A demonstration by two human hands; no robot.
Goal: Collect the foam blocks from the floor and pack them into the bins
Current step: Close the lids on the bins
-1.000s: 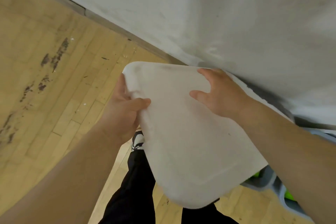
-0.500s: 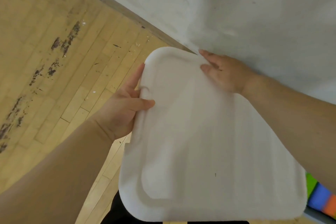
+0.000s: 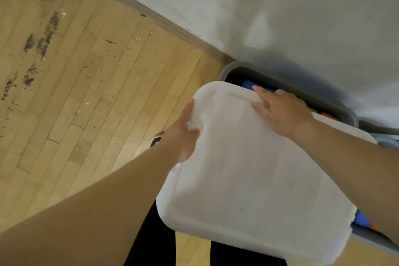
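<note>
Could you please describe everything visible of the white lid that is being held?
The white lid is a broad, rounded-corner rectangle, plastic by its look, with a raised border. It is held over the grey bin, hiding most of it. The left hand grips its left edge, the right hand holds its far edge.

The flat white plastic lid (image 3: 237, 179) hides most of the grey plastic bin (image 3: 232, 69); coloured foam blocks (image 3: 248, 85) show only as slivers. The lid's near right corner is blurred.

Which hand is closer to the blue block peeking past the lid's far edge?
Right. The right hand grips the far edge of the lid, fingertips beside the blue block; the left hand holds its left edge, farther off.
</note>
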